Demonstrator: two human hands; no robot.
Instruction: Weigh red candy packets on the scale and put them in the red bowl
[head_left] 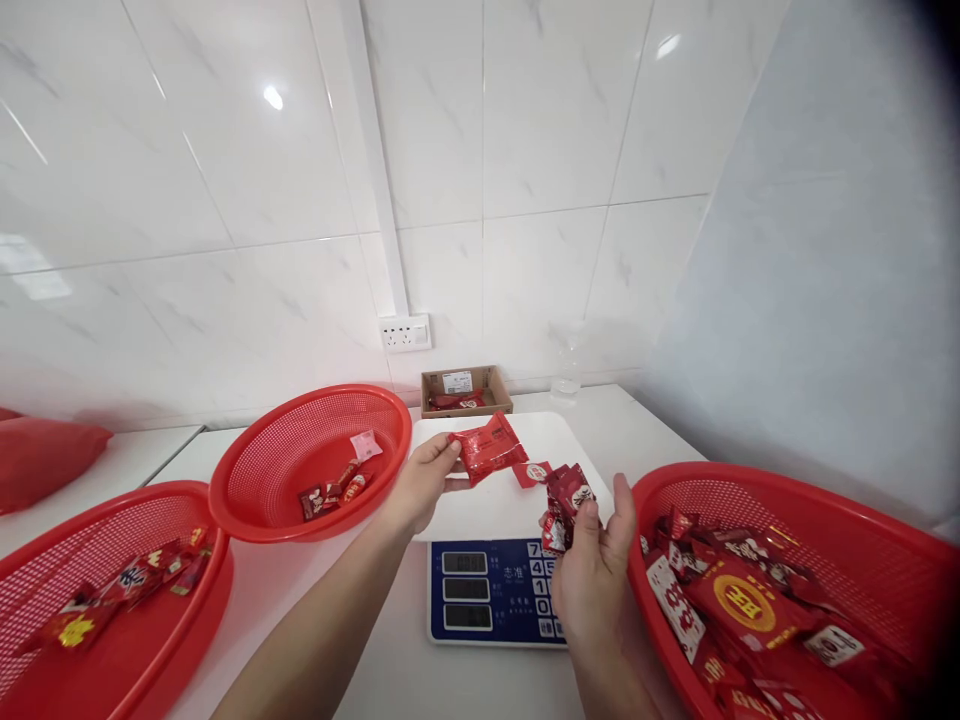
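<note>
My left hand [429,480] pinches the left end of a bright red snack packet [491,448] above the white weighing plate [450,515] of a digital scale. In my right hand [596,570] are several small dark red packets [571,495], gripped between thumb and fingers over the scale's right side. Between the two hands a flat red packet [531,473] with a white round mark shows over the plate. The scale's blue keypad panel [487,590] lies below, partly covered by my right hand; its display digits are too dim to read.
A red basket [757,480] full of red packets stands at the right. Two more red baskets, one nearer [217,590] and one farther [311,400], hold a few packets at the left. Behind the scale are a cardboard box [466,408], a clear plastic container [566,375] and a wall socket [406,333].
</note>
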